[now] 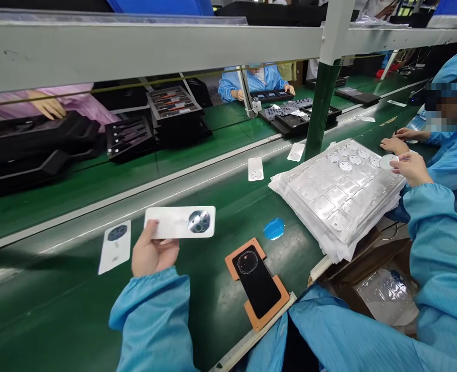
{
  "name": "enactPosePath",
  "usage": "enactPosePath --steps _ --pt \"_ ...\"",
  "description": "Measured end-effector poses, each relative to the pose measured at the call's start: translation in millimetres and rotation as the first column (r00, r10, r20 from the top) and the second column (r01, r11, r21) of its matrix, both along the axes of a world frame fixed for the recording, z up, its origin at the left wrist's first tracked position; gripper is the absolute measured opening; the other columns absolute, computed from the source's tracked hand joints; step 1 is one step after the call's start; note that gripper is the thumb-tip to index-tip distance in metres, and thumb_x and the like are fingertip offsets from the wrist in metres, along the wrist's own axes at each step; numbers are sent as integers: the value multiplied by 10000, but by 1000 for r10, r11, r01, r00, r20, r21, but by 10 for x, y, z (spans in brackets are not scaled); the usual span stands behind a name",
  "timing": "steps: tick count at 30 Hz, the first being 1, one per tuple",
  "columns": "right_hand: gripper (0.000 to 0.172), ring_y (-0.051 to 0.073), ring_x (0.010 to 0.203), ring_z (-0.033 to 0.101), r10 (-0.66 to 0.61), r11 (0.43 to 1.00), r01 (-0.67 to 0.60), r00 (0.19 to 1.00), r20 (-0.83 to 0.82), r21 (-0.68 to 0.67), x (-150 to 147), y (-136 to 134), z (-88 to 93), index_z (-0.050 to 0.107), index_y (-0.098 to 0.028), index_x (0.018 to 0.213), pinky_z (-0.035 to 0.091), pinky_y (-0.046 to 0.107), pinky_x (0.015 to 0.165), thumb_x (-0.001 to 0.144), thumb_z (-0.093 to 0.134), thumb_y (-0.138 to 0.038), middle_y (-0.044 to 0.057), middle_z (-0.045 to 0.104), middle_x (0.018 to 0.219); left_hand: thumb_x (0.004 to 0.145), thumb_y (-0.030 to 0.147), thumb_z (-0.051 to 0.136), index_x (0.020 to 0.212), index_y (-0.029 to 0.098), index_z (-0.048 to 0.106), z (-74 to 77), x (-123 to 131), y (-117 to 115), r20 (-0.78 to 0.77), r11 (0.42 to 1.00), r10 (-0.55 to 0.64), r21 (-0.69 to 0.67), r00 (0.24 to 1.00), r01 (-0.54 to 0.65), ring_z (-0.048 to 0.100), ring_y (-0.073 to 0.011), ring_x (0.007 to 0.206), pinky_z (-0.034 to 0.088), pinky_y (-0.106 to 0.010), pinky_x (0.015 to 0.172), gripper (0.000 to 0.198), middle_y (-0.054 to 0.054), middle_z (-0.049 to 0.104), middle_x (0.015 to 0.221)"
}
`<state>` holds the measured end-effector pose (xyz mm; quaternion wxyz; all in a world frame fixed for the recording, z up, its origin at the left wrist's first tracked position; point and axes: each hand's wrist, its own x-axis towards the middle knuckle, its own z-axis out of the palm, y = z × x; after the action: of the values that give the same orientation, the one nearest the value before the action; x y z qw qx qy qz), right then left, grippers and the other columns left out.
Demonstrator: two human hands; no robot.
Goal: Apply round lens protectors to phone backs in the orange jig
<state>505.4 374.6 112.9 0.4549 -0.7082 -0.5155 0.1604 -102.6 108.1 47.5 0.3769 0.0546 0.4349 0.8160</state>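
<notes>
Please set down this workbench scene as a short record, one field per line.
Left hand: holds a white rectangular panel with a round dark, glossy ring
Right hand: holds a pale round disc by the right edge of a clear plastic pocketed tray
Front fixture: orange notched frame holding a black rectangular plate
Beside fixture: shiny blue film piece
Surface: green bench top

White overhead beam, two-tone post, stacked black trays, pink sleeve, co-worker in blue opposite
</notes>
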Motion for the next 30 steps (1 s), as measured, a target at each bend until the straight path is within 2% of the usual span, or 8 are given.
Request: enactPosePath --steps 3,6,9,12,16,19,26,30 --pt "120 124 742 712 252 965 -261 951 -177 -26 -429 -485 99 625 -131 859 546 274 667 842 743 -144 81 723 877 1076 180 437 937 174 691 -38 198 -303 125 998 56 -29 991 -53 701 -107 618 418 -120 348 291 11 783 849" --pt "265 145 768 726 572 802 -597 750 -332 30 -1053 -1170 79 684 -184 1028 611 274 695 817 832 -246 63 738 984 1042 160 536 987 169 696 -92 493 -513 228 995 47 -92 972 -26 668 -97 536 380 -137 320 169 -6 779 833" --pt "349 178 667 734 761 584 -807 581 -290 -85 -1750 -1826 -175 745 -190 1034 632 293 628 782 870 -397 39 758 842 997 143 628 1061 160 698 -162 714 -675 245 994 109 -52 963 -99 679 -80 566 354 -109 336 96 -17 776 836" --pt "226 226 796 774 913 403 -915 404 -56 -32 -2407 -2274 -661 788 -207 1022 657 357 748 912 740 -398 57 798 913 935 79 668 1121 166 708 -246 794 -836 183 986 163 -48 969 -157 701 -91 623 436 -114 400 210 -10 778 845" --pt "279 221 998 760 863 275 -955 296 410 110 -3055 -2499 -1329 776 -201 1128 607 357 905 1036 513 -194 81 796 1115 822 81 775 1169 198 714 -345 800 -1087 94 981 193 -49 977 -189 728 -119 708 497 -140 446 372 -21 789 982" --pt "304 223 1096 723 780 197 -979 193 595 59 -3234 -2493 -1600 749 -191 1189 567 360 956 1027 502 -116 92 778 1180 787 125 817 1198 206 705 -443 781 -1275 63 971 236 -47 970 -233 735 -124 744 504 -141 459 434 -36 787 1056" --pt "280 273 1240 646 696 96 -992 8 718 -82 -3145 -2477 -1655 693 -201 1259 492 488 1082 1002 587 -169 105 719 1323 723 158 875 1153 203 724 -717 763 -1431 83 961 268 -89 960 -260 728 -129 758 524 -144 498 458 -43 787 1033" --pt "269 277 1195 663 763 96 -995 57 643 -25 -3132 -2528 -1513 694 -197 1237 514 497 1055 985 604 -170 112 730 1292 603 161 952 1181 228 723 -761 868 -1293 17 975 210 -82 978 -208 719 -128 751 549 -154 548 625 -45 789 1049"
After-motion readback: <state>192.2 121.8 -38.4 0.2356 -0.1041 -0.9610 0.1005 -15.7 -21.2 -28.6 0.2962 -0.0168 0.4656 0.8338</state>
